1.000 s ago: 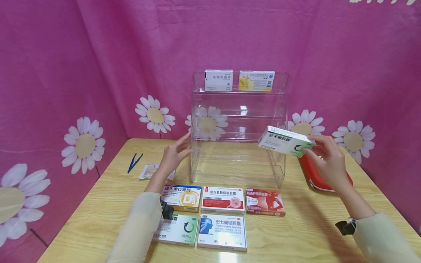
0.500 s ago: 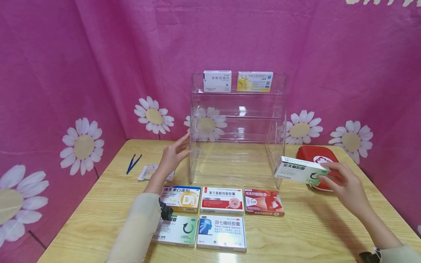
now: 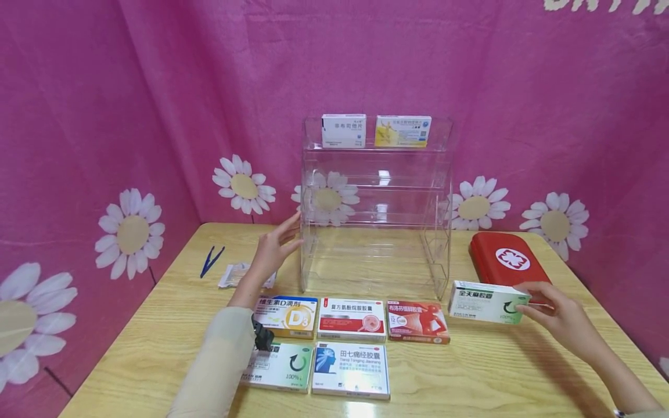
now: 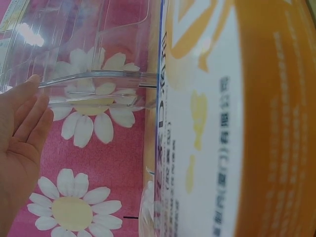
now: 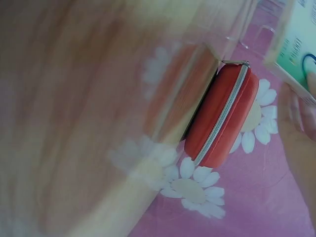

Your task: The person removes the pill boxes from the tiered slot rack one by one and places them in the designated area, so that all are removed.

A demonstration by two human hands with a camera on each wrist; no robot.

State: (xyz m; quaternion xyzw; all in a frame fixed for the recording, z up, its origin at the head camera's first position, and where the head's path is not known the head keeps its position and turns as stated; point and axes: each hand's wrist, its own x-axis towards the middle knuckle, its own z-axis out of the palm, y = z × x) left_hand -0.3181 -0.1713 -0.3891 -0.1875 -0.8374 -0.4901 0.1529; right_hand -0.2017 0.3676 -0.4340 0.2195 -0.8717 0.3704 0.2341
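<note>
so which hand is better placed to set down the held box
Probably the right hand: it pinches the gastrodia capsule box; the left hand is across at the left side of the display rack, holding no box.

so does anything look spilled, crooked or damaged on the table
Nothing stands out: the five boxes on the table lie in two neat rows, the clear rack stands upright, and no spill or damage shows.

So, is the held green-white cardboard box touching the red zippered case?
Apart: the right wrist view shows pink flowered cloth between the held cardboard box and the red zippered case.
</note>
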